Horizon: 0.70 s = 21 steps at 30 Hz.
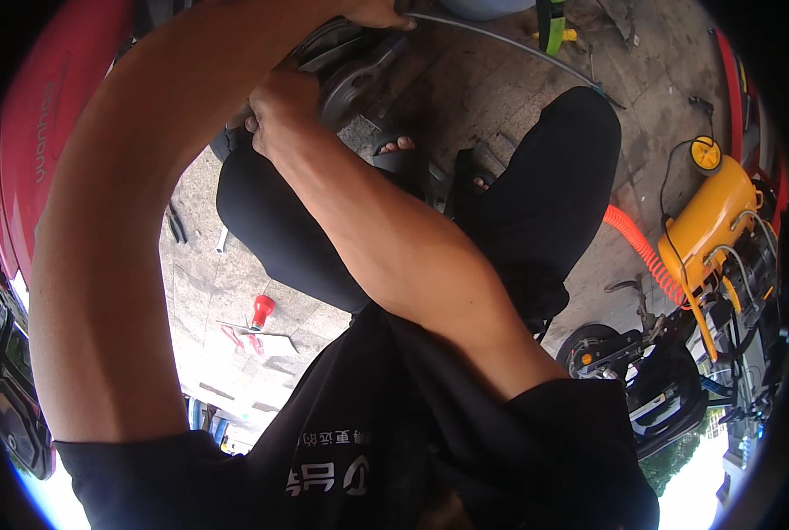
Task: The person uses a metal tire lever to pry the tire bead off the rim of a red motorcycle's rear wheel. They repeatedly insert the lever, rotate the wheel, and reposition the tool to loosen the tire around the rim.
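My left arm bends up the left side, and my left hand (377, 12) reaches the top edge, which cuts off most of it. Its fingertips overlap the near end of a thin grey hose (509, 44); whether they hold it I cannot tell. Crossing under that arm, my right hand (278, 104) is closed beside a dark wheel (350, 88), its fingers curled round something dark and mostly hidden. The wheel stands just in front of my sandalled foot (397, 152), between the hand and the hose.
A red vehicle panel (50, 132) rises on the left. Pliers (176, 225), a small wrench (222, 239) and a red funnel-like piece (263, 309) lie on the floor. At right stand a yellow compressor tank (708, 221), its orange coiled hose (644, 246) and a small black wheel (589, 349).
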Available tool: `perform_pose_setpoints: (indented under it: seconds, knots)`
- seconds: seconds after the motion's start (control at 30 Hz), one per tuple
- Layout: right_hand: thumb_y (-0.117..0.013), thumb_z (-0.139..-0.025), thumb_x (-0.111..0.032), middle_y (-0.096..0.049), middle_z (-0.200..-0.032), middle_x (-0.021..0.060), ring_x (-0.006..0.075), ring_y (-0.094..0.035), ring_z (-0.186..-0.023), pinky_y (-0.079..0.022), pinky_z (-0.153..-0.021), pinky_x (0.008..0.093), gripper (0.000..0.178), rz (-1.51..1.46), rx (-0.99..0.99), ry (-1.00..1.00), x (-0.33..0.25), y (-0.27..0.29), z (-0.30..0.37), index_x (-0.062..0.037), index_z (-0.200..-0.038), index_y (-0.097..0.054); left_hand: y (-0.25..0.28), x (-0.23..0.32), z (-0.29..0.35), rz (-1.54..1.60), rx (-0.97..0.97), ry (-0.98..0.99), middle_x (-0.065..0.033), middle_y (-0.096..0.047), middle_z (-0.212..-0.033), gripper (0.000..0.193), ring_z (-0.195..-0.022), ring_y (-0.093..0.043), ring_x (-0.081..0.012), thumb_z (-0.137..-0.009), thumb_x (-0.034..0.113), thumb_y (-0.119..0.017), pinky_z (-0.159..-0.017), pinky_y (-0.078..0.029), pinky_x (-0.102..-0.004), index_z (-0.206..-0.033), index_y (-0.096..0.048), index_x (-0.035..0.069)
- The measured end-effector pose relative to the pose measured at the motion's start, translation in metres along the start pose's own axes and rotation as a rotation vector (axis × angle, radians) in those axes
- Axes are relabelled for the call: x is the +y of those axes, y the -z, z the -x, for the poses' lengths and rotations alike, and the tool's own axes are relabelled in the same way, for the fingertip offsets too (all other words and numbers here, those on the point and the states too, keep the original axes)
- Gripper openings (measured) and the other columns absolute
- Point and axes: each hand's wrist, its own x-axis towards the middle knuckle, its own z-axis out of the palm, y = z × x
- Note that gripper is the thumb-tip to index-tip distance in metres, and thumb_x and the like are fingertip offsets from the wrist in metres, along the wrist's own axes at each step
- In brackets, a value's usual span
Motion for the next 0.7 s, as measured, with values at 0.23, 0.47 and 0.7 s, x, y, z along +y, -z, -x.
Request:
perform_pose_setpoints:
  seconds: [0.23, 0.47, 0.7]
  knots:
    - [-0.054, -0.097, -0.017, -0.065, -0.069, 0.0120, 0.0218, -0.060, -0.044, -0.032, -0.038, 0.0305, 0.016, 0.106, 0.048, 0.002, -0.021, 0.016, 0.000, -0.0031, -0.097, -0.060, 0.004, 0.004, 0.002, -0.001, -0.030, 0.111, -0.0223, -0.071, -0.113, 0.061, -0.111, -0.066, -0.0384, -0.083, 0.059, -0.068, -0.096, -0.053, -0.0465, -0.110, -0.074, 0.005]
    - [-0.047, -0.098, -0.013, -0.059, -0.078, 0.0098, 0.0178, -0.055, -0.060, -0.038, -0.042, 0.0347, 0.018, 0.456, -0.047, 0.120, -0.012, 0.048, -0.002, -0.0014, -0.097, -0.059, 0.007, 0.002, 0.001, 0.054, -0.039, 0.081, -0.0220, -0.070, -0.115, 0.060, -0.113, -0.065, -0.0375, -0.084, 0.057, -0.069, -0.097, -0.052, -0.0469, -0.112, -0.074, 0.004]
    - [-0.046, -0.102, -0.017, -0.057, -0.075, 0.0111, 0.0186, -0.059, -0.065, -0.050, -0.057, 0.0372, 0.023, 0.346, -0.081, 0.305, 0.021, 0.052, 0.002, 0.0028, -0.093, -0.054, 0.008, 0.003, -0.003, 0.072, -0.079, 0.088, -0.0225, -0.071, -0.113, 0.056, -0.109, -0.067, -0.0380, -0.085, 0.054, -0.069, -0.096, -0.053, -0.0455, -0.110, -0.075, 0.005]
